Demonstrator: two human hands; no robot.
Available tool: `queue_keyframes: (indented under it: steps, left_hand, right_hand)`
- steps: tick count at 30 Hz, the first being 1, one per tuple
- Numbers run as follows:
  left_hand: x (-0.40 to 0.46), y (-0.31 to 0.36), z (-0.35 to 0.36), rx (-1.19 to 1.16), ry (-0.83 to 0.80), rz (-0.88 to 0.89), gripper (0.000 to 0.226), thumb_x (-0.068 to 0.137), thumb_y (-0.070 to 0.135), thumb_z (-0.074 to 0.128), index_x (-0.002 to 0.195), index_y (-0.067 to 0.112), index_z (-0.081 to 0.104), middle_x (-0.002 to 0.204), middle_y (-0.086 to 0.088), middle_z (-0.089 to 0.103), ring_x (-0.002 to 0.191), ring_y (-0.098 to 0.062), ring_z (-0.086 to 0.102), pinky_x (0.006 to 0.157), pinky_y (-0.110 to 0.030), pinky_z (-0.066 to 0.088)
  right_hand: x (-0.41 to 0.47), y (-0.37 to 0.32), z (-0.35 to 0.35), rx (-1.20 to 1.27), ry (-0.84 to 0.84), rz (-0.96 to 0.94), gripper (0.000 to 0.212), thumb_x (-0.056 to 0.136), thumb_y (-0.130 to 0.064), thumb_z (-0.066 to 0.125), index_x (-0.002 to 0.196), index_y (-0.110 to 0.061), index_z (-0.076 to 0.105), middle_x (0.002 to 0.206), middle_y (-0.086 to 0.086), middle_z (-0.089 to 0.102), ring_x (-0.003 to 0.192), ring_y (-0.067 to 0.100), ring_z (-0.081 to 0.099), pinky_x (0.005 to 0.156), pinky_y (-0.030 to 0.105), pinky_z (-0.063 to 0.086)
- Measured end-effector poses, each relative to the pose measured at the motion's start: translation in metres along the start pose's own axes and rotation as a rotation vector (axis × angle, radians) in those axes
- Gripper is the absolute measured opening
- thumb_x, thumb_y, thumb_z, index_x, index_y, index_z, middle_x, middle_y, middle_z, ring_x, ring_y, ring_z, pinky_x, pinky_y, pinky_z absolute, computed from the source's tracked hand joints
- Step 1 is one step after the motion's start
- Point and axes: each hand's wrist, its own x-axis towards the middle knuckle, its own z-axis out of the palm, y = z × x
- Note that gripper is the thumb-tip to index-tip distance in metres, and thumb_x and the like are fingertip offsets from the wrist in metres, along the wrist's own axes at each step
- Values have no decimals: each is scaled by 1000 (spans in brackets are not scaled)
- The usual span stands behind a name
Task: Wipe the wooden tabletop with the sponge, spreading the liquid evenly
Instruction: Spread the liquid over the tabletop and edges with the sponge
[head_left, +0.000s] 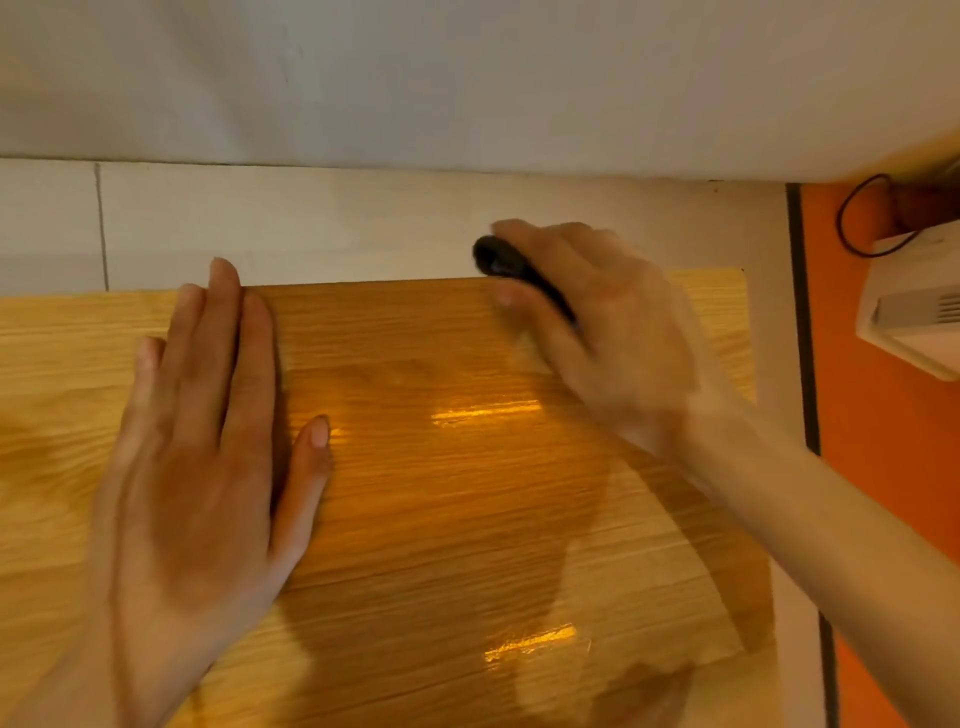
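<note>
Flat on the glossy honey-coloured wooden tabletop (441, 493) lies the person's left hand (208, 441), fingers straight and together, palm down, bracing. Further off, at the far edge near the right corner, the right hand (597, 332) is blurred but seems curled over a small dark sponge (506, 265), of which only one rounded end shows. Darker wet sheen covers the middle boards; the left stretch looks paler and drier. Such a sponge is likely light, soft and squashy, slippery when soaked, best held across its top with fingers wrapping both sides.
</note>
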Motion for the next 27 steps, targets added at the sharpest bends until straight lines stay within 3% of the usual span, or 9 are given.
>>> queue_keyframes:
  steps: [3, 5, 7, 9, 11, 14, 17, 22, 27]
  left_hand:
    - [3, 8, -10, 110, -5, 59, 73, 104, 47, 28, 163, 10, 6, 172, -8, 0, 159, -28, 2, 129, -47, 6]
    - [4, 13, -15, 102, -5, 63, 73, 105, 45, 28, 162, 7, 6, 171, -11, 0, 158, -30, 1, 128, -47, 5]
    - [5, 15, -15, 31, -23, 52, 71, 106, 44, 27, 162, 6, 7, 170, -17, 5, 157, -35, 4, 127, -51, 4]
    - [5, 19, -16, -23, -25, 14, 69, 107, 46, 25, 163, 12, 2, 170, -16, 3, 158, -32, 2, 127, -53, 6]
    - [5, 20, -19, 49, 10, 26, 68, 108, 44, 26, 163, 9, 8, 170, -14, 4, 158, -25, 0, 128, -44, 3]
    - [8, 23, -26, 132, 26, 66, 67, 108, 41, 31, 159, 0, 17, 169, -20, 10, 158, -27, 3, 129, -37, -1]
    - [10, 26, -31, 141, 6, 51, 69, 107, 41, 33, 159, -1, 17, 168, -21, 12, 157, -31, 6, 128, -32, -5]
    - [9, 32, -41, 94, -57, 35, 75, 105, 49, 26, 161, 2, 10, 170, -15, 4, 158, -26, 2, 125, -25, -11]
    - [-6, 18, -58, -6, -17, 23, 73, 106, 49, 27, 162, 4, 11, 171, -10, 3, 158, -19, -3, 126, -24, -9]
  right_hand:
    - [-18, 43, -23, 9, 59, 150, 33, 103, -29, 41, 130, -19, 56, 125, 3, 62, 114, 20, 55, 98, 31, 41]
    - [-26, 57, -33, -29, 86, 264, 32, 103, -26, 40, 128, -17, 59, 125, 3, 62, 117, 18, 53, 98, 25, 37]
    - [-23, 48, -27, -49, 125, 315, 32, 104, -27, 36, 121, -16, 62, 121, 5, 64, 115, 21, 53, 100, 31, 37]
    - [-12, 14, -7, -22, 175, 285, 33, 105, -27, 34, 108, -17, 66, 108, 6, 67, 103, 27, 56, 94, 41, 41]
    - [5, -35, 21, 32, 232, 211, 31, 104, -29, 39, 103, -18, 68, 98, 6, 68, 94, 29, 58, 84, 44, 45]
    - [21, -98, 56, -10, 298, 49, 31, 101, -30, 44, 120, -18, 65, 106, 3, 69, 94, 25, 59, 81, 39, 47]
    - [18, -73, 40, 95, 145, -5, 32, 102, -31, 42, 127, -21, 59, 116, 0, 66, 105, 23, 58, 89, 40, 46]
    - [-17, 2, -6, -18, 202, 267, 33, 105, -23, 36, 124, -15, 61, 121, 6, 64, 113, 23, 55, 99, 35, 39]
    - [18, -70, 39, 9, 154, 135, 31, 104, -24, 38, 126, -15, 58, 120, 7, 62, 112, 27, 52, 99, 37, 37]
